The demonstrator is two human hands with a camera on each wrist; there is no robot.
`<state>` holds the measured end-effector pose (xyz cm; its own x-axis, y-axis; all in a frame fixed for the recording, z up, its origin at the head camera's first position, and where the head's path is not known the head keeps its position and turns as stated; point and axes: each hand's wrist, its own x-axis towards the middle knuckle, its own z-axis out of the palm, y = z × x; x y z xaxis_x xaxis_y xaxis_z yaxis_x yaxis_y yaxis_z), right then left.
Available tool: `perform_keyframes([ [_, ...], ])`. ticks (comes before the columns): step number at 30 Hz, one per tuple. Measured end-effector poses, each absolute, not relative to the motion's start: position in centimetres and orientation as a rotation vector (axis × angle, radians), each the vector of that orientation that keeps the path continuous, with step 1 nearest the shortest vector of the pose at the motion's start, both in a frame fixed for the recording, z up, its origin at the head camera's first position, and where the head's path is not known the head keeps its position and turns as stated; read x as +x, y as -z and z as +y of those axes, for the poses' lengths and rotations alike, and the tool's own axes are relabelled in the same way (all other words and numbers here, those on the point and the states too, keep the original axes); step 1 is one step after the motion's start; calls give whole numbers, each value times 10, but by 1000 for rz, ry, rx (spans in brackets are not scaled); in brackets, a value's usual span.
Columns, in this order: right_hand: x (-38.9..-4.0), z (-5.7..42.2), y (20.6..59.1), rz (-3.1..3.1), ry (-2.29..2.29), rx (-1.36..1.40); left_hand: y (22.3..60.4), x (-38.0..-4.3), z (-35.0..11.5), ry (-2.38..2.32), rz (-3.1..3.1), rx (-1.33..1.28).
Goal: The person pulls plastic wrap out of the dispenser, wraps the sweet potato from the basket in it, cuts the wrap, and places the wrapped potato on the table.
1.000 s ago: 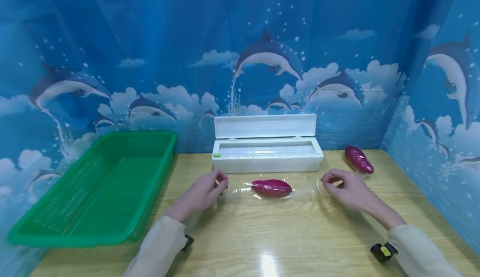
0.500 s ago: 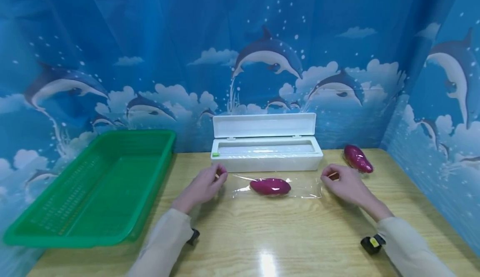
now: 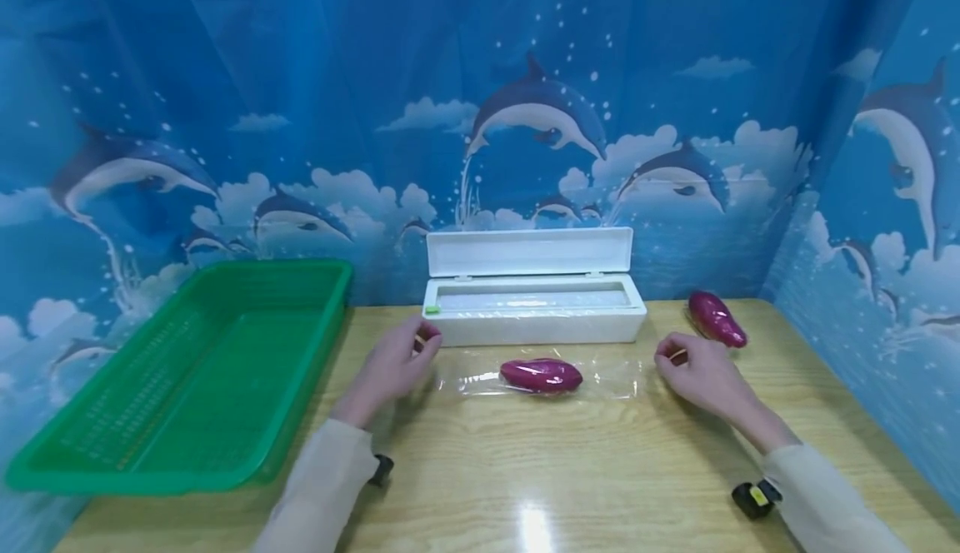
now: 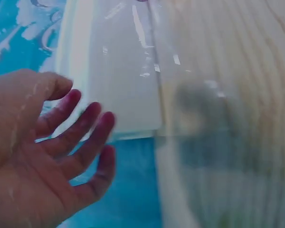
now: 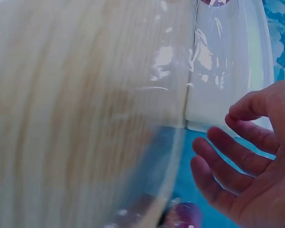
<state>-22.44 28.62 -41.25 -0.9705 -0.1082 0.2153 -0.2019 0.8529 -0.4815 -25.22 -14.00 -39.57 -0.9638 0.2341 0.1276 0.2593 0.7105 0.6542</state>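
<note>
A purple sweet potato (image 3: 542, 376) lies on the table under a sheet of clear cling film (image 3: 472, 382). The sheet spreads to both sides in front of a white cling film dispenser (image 3: 536, 328), whose lid stands up. My left hand (image 3: 393, 361) pinches with thumb and forefinger at the film's back left corner. Over on the right, my right hand (image 3: 701, 370) has thumb and forefinger tips together, slightly outside the film's visible edge. Whether film lies between those tips I cannot tell. Both wrist views show the other fingers loosely curved.
A second purple sweet potato (image 3: 716, 318), wrapped in film, lies behind my right hand at the table's back edge. To the left stands a large green basket (image 3: 300, 403). Blue dolphin sheeting (image 3: 360, 120) hangs behind and to the right of the wooden table (image 3: 465, 470).
My hands have drawn slightly apart, the left one leftward and the right one rightward. The film now lies flatter and reaches farther left around the sweet potato, which has stayed in place.
</note>
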Motion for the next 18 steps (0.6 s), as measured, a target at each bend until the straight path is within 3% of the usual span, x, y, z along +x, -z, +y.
perform_keyframes([
  [3,-214,282,408,-2795,-730,334,386,-239,-127,1035,-2845,-516],
  [10,-198,248,409,-2650,-681,837,391,-216,-83,846,-2915,-939],
  [18,-207,218,412,-2633,-435,968,404,-230,-64,671,-2940,-1009],
])
